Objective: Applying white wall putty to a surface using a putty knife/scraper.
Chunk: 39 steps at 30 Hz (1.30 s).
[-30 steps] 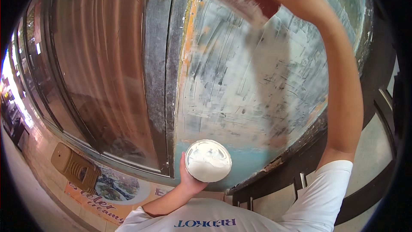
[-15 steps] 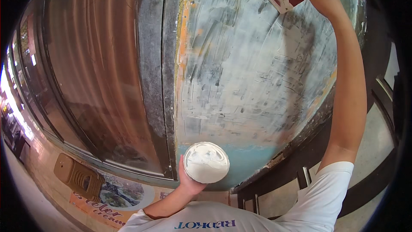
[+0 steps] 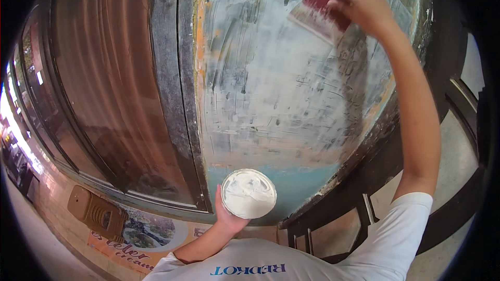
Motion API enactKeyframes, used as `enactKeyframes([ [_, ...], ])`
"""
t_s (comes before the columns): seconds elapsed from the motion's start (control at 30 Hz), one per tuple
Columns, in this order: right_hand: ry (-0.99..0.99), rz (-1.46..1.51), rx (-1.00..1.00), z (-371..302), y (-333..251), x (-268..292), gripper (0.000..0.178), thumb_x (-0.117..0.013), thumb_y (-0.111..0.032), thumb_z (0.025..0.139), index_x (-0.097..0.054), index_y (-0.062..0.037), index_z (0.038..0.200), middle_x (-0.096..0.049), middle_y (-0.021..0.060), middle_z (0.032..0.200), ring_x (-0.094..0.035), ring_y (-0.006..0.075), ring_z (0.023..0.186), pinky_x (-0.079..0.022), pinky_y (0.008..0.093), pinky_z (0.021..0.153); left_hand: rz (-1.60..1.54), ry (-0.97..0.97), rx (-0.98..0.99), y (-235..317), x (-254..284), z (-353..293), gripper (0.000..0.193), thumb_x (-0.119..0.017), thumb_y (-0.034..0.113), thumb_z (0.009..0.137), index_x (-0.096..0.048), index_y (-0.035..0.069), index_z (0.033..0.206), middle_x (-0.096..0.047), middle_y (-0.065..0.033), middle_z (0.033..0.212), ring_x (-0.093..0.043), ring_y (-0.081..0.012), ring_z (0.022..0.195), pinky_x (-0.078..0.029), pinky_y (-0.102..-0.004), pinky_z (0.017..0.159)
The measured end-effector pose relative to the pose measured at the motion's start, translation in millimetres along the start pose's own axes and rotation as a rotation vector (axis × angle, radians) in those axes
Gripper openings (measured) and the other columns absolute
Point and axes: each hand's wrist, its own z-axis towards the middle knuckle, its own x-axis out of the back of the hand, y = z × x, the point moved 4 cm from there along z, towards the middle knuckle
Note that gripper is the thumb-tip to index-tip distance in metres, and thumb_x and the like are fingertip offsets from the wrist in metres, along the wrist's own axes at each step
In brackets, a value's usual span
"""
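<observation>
A patchy wall panel [image 3: 281, 99], smeared with white and grey filler over old blue and orange paint, fills the middle. At its upper right my right hand [image 3: 362, 8] grips a dark red putty knife [image 3: 316, 6] with a wide, filler-coated edge. That edge lies against the wall, or very close to it, slanting down to the right. Low in the middle, my left hand [image 3: 229, 219] holds a round tub [image 3: 249, 193] of white putty from below and the side. The tub's open top faces up, and most of my left fingers are hidden beneath it.
To the left stands a dark wooden frame [image 3: 182, 88] beside a glass pane with a brown curtain [image 3: 109, 73]. A brown plastic stool [image 3: 96, 213] and a printed banner [image 3: 135, 252] are at the lower left. Dark wooden furniture with pale panels [image 3: 338, 239] lines the right side.
My right hand has brought the putty knife down and a little left along the wall. The view has shifted slightly. My left hand still holds the tub low in the middle.
</observation>
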Motion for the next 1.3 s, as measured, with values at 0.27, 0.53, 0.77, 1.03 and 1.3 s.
enactKeyframes([
  [0.27,0.295,0.409,0.303,-2,16,53,0.024,-0.070,-0.029,0.094,-0.068,-0.0089,0.106,-0.071,0.0135,0.085,-0.067,0.0291,0.074,-0.051,0.0363,0.066,-0.037,0.034,-0.022,-31,-13,2,0.080,-0.039,0.072,0.092,-0.042,0.019,0.153,-0.042,-0.0094,0.157,-0.040,-0.0356,0.143,-0.029,-0.0557,0.119],
  [0.53,-0.542,0.154,0.338,-114,-81,-64,0.017,-0.067,-0.031,0.091,-0.066,-0.0142,0.094,-0.070,0.0103,0.078,-0.068,0.0309,0.079,-0.040,0.0440,0.096,-0.070,-0.003,-0.008,-72,-24,-5,0.080,-0.039,0.070,0.093,-0.041,0.017,0.153,-0.040,-0.0112,0.158,-0.039,-0.0384,0.144,-0.028,-0.0597,0.119],
  [0.77,0.004,-0.036,-0.047,-33,102,38,0.030,-0.066,-0.036,0.095,-0.067,-0.0117,0.113,-0.073,0.0120,0.092,-0.071,0.0301,0.087,-0.054,0.0398,0.070,-0.086,0.033,-0.051,-100,-35,-15,0.078,-0.037,0.070,0.094,-0.044,0.017,0.152,-0.044,-0.0093,0.155,-0.042,-0.0359,0.142,-0.031,-0.0539,0.119],
  [1.03,-0.406,0.468,0.257,-113,-27,-30,0.029,-0.071,-0.035,0.092,-0.067,-0.0107,0.107,-0.070,0.0179,0.093,-0.066,0.0394,0.090,-0.053,0.0463,0.080,-0.157,0.037,-0.107,-116,-29,-23,0.079,-0.037,0.071,0.094,-0.042,0.018,0.153,-0.043,-0.0093,0.156,-0.041,-0.0358,0.143,-0.030,-0.0539,0.119],
  [1.3,-0.027,0.036,0.030,-79,126,7,0.029,-0.068,-0.036,0.092,-0.068,-0.0131,0.109,-0.072,0.0139,0.091,-0.068,0.0367,0.084,-0.052,0.0451,0.071,-0.129,0.030,-0.137,-136,-31,-28,0.080,-0.036,0.071,0.094,-0.043,0.017,0.152,-0.041,-0.0087,0.158,-0.039,-0.0353,0.144,-0.029,-0.0544,0.119],
])
